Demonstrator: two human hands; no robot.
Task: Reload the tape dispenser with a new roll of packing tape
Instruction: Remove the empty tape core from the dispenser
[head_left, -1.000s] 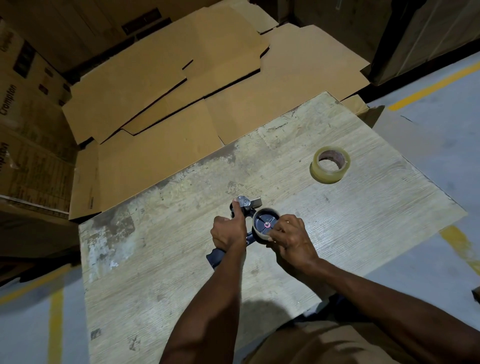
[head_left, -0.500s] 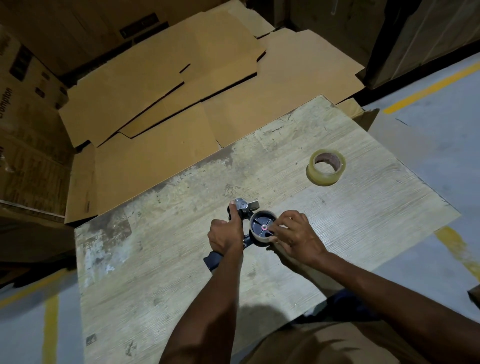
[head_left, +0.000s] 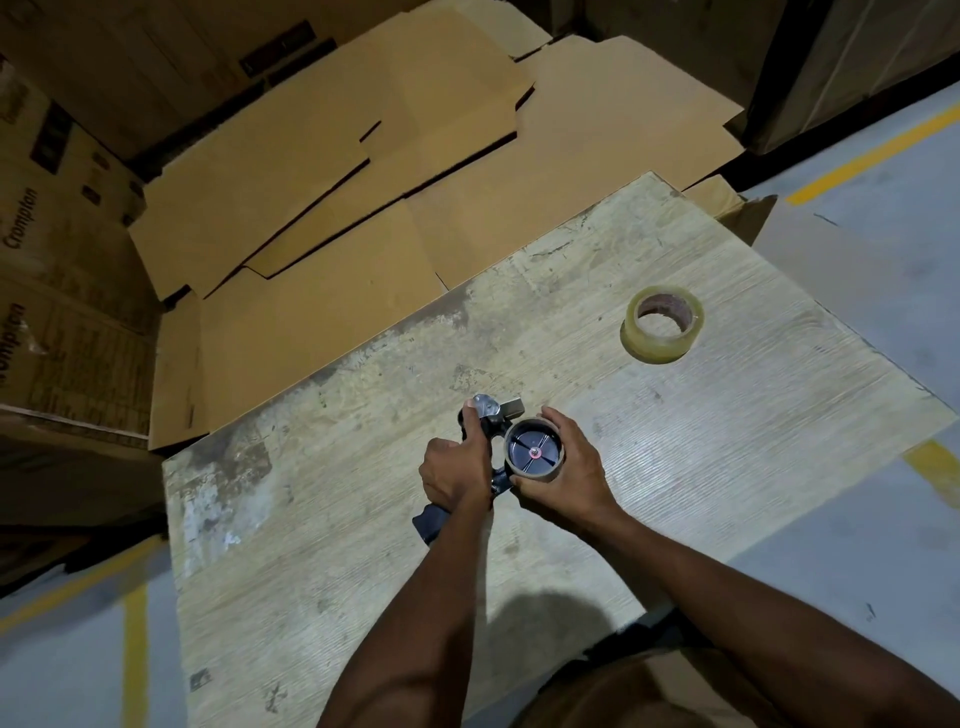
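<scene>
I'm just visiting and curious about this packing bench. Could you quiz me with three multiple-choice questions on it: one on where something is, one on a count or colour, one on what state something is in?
1. Where does the clear tape roll lie?
A. On the table, apart from both hands
B. On the dispenser's hub
C. On the floor

2. How many full tape rolls are in view?
A. One
B. Two
C. Three

3. What is on the dispenser's hub?
A. A thick new roll
B. A bare brown cardboard core
C. Nothing

Answers:
1. A: the clear tape roll lies flat on the wooden table, to the far right of the hands.
2. A: only that one shows.
3. B: the right hand wraps a thin cardboard core around the black hub, while the left hand grips the tape dispenser.
</scene>
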